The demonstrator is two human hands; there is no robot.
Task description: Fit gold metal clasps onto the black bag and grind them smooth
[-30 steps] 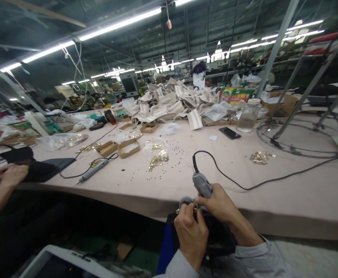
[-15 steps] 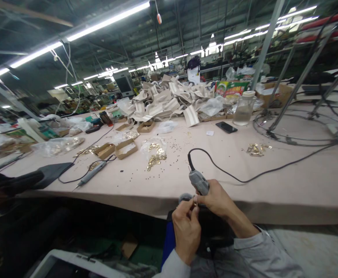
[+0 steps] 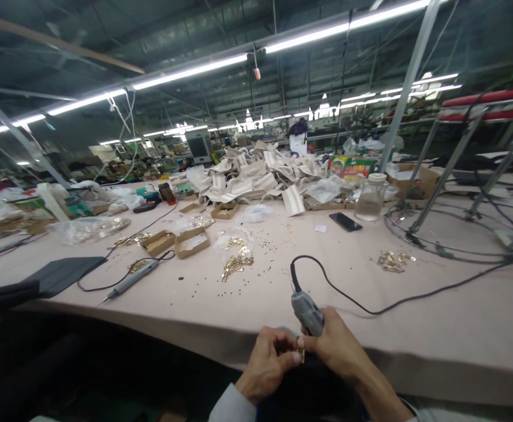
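My right hand [image 3: 338,346] is closed around a grey electric screwdriver [image 3: 307,312], whose black cord leaves its upper end and runs right across the table. The tool's lower end is hidden behind my fingers. My left hand [image 3: 269,360] pinches a small gold metal fitting [image 3: 301,350] at the table's front edge. My right thumb and fingertips meet the same fitting. Farther in on the cloth lies a pile of gold fittings [image 3: 238,264], partly on a clear plastic bag, with tiny dark screws [image 3: 263,271] scattered around it.
A second electric screwdriver [image 3: 132,280] lies left, beside small cardboard boxes [image 3: 192,242]. Beige strap pieces [image 3: 256,176] are heaped at the back. A phone [image 3: 345,221], a clear jar [image 3: 370,198], more gold fittings [image 3: 390,261] and an upturned stool [image 3: 454,176] occupy the right side.
The view has tilted up, so the table and both hands appear lower. Another person's hand at the left edge has left the view. Both my hands keep hold of the fitting and screwdriver.
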